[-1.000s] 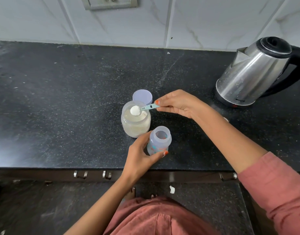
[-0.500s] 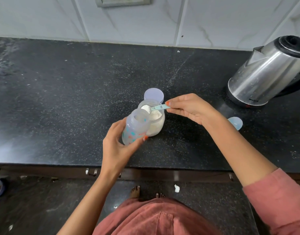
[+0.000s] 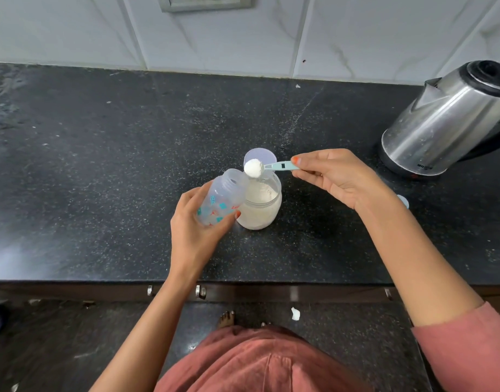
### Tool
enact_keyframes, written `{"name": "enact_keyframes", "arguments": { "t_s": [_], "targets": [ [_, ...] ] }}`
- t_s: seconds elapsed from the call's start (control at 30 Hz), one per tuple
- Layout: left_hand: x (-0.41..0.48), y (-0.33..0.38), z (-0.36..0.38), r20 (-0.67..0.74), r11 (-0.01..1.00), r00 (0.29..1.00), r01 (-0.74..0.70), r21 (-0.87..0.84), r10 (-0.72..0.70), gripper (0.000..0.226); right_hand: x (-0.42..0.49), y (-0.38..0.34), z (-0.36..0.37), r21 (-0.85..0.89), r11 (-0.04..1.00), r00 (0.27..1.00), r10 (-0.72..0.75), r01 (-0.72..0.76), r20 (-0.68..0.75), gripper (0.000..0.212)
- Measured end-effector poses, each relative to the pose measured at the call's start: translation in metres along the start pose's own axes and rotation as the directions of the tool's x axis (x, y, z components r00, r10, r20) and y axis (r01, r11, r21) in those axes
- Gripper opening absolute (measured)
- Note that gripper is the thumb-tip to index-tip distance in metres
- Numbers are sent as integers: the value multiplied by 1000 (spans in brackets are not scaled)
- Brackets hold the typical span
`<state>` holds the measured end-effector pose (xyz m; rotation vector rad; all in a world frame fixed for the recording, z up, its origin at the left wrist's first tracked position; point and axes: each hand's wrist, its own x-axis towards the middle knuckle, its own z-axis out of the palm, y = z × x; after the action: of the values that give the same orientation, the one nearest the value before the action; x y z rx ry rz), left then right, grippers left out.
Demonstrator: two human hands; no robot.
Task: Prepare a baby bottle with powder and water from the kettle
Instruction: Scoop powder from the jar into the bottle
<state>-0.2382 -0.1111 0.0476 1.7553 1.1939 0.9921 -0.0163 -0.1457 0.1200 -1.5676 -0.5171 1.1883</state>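
Mid-counter, toward the near edge: holding the bottle (image 3: 219, 200) up off the surface in the left hand (image 3: 198, 230), fingers wrapped round the lower body, thumb across the near side, open neck tilted up and to the right. Right up against the left side of the jar (image 3: 261, 205), can't tell if actually touching. Pinching the scoop (image 3: 271, 166) by the handle end in the right hand (image 3: 336, 176), thumb and forefinger tight on it, other fingers loosely curled underneath. Heaped with white powder (image 3: 253, 167), bowl end hovering just at the far-right edge of the bottle mouth, over the jar as well. Jar open on the counter (image 3: 102, 165), partly full of powder. Lid (image 3: 260, 158) just behind it on the far side. Kettle (image 3: 446, 123) well off at far right. Small pale cap (image 3: 403, 200) peeking out behind the right wrist.
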Motion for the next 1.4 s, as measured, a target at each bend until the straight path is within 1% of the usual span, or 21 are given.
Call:
{"name": "enact_keyframes", "arguments": {
  "t_s": [0.23, 0.33, 0.47, 0.6, 0.73, 0.83, 0.97, 1.07, 1.13, 1.27, 1.4],
  "targets": [
    [4, 2, 1, 10, 1000, 1000, 29, -2, -29, 58, -13, -7, 8, 15, 997, 996, -75, 74, 44, 4],
    [5, 4, 2, 10, 999, 999, 39, 5, -39, 58, -17, -7, 13, -17, 991, 991, -134, 135, 29, 4],
    [7, 6, 3, 23, 999, 999, 49, 11, -49, 59, -22, -6, 16, -146, 959, 969, -246, 245, 6, 7],
    [6, 9, 5, 42, 999, 998, 50, 21, -51, 58, -29, -4, 19, -303, 875, 920, -392, 379, 16, 9],
    [7, 11, 6, 50, 998, 997, 50, 32, -52, 57, -33, 0, 21, -431, 764, 854, -520, 481, 32, 8],
    [8, 13, 7, 52, 998, 998, 44, 35, -46, 55, -36, 5, 24, -528, 655, 786, -617, 540, 38, 6],
    [8, 15, 7, 53, 998, 998, 36, 45, -38, 52, -41, 10, 26, -557, 546, 691, -720, 626, 70, 6],
    [8, 15, 8, 57, 998, 998, 29, 50, -32, 50, -45, 13, 25, -590, 403, 588, -794, 700, 154, 2],
    [7, 16, 8, 60, 998, 998, 22, 59, -26, 49, -47, 15, 24, -608, 316, 532, -820, 729, 213, 1],
    [7, 16, 8, 70, 998, 997, 17, 53, -21, 48, -48, 19, 22, -634, 175, 441, -849, 753, 290, 8],
    [7, 15, 8, 66, 999, 998, 22, 49, -26, 48, -50, 19, 22, -634, 97, 381, -864, 767, 330, 11]
  ]
}}
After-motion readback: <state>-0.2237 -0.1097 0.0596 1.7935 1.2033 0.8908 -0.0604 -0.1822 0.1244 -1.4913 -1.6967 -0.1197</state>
